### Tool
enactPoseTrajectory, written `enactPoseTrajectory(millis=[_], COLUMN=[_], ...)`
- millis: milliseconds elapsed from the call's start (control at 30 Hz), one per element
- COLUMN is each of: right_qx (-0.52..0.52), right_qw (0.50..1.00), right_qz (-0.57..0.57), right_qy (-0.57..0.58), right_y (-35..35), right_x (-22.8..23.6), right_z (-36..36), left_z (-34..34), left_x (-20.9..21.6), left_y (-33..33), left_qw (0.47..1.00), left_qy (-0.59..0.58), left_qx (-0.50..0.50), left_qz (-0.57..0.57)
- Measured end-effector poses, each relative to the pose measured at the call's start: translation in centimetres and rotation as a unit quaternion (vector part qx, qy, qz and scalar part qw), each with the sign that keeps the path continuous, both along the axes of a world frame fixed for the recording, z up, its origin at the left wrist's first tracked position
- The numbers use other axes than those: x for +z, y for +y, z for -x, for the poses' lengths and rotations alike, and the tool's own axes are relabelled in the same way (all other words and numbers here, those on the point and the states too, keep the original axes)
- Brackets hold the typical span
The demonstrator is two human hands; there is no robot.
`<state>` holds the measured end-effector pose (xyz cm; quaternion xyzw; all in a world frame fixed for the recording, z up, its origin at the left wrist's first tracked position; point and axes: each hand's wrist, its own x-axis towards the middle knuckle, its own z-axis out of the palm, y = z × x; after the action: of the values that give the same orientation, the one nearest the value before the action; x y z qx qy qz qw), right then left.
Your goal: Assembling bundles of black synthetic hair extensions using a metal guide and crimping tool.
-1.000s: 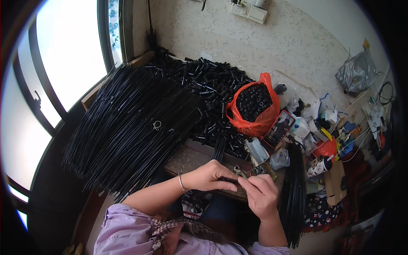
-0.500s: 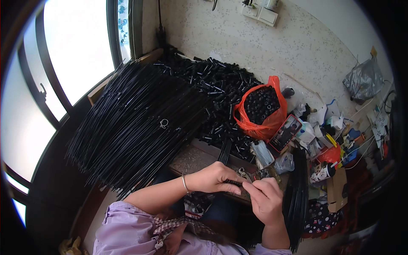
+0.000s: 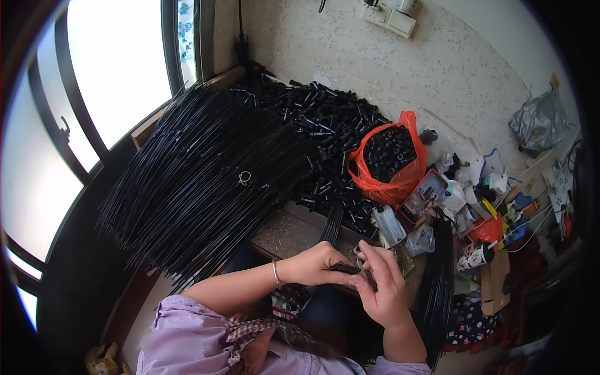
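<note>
My left hand (image 3: 317, 264) is closed round a bundle of thin black rods (image 3: 333, 226). The rods pass up through the fist, and their dark ends (image 3: 345, 268) stick out toward my other hand. Right beside these ends, my right hand (image 3: 382, 289) has its fingers stretched upward and apart from the thumb. The thumb tip is at the rod ends; whether it touches them I cannot tell. Behind the right fingertips is a small metal piece (image 3: 358, 250), mostly hidden. Both hands are over the front edge of a worn brown bench (image 3: 275, 236).
A large heap of long black rods (image 3: 200, 181) lies at left. Short black tubes (image 3: 306, 112) are piled behind, beside a red plastic bag (image 3: 417, 164) full of them. At right are a phone (image 3: 424, 196), a clear bag (image 3: 420, 240), more rods (image 3: 436, 281) and a patterned bottle (image 3: 475, 255).
My right hand's fingers have uncurled and spread from the rod ends, where they were bent before. The left hand keeps its hold, with the dark ends more exposed. The phone's screen picture differs.
</note>
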<state>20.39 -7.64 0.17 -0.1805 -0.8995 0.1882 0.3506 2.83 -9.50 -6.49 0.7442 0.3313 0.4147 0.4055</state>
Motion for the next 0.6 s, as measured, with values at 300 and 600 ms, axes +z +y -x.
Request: enactPoseTrajectory(millis=[300,600], right_qx=[-0.033,0.015], right_qw=[0.999,0.998], right_qz=[-0.006,-0.052], right_qy=[-0.003,-0.01], right_y=[0.3,0.4], right_x=[-0.1,0.3], right_z=[-0.9,-0.8], left_z=[0.6,0.3], left_x=[0.0,-0.1], left_y=[0.2,0.4], left_qw=[1.0,0.994], left_qy=[-0.015,-0.012], left_qx=[-0.008,0.004], left_qz=[-0.026,-0.11])
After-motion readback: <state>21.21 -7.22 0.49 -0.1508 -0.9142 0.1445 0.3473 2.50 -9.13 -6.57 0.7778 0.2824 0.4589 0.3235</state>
